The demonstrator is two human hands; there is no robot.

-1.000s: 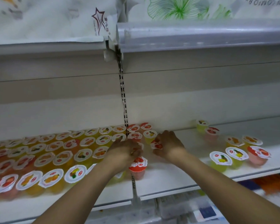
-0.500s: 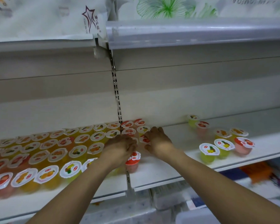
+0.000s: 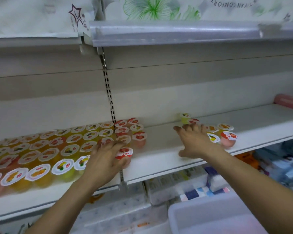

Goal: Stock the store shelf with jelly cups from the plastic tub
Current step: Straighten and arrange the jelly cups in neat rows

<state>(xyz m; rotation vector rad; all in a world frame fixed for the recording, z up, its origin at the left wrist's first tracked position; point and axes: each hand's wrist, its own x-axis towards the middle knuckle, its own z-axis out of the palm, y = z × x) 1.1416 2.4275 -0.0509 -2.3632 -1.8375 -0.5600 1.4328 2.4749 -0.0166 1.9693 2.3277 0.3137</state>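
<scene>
Several jelly cups [image 3: 46,149] in yellow, orange and red stand in rows on the left part of the white shelf [image 3: 161,149]. My left hand [image 3: 107,156] rests at the right end of these rows, fingers against a red jelly cup [image 3: 124,153] near the shelf's front edge. My right hand [image 3: 194,141] hovers with fingers spread, holding nothing, over the bare shelf just left of a small loose group of jelly cups [image 3: 227,134]. The plastic tub [image 3: 213,215] shows at the bottom right, below the shelf.
An upper shelf with a clear price rail [image 3: 176,31] hangs above. A slotted upright [image 3: 109,93] splits the back wall. A pink box [image 3: 286,100] lies far right on the shelf. Packaged goods [image 3: 176,186] fill the shelf below.
My right hand left the packed rows and swept right across the bare shelf to the loose cups. My left hand stayed by the red cup. The view shifted, bringing the tub in.
</scene>
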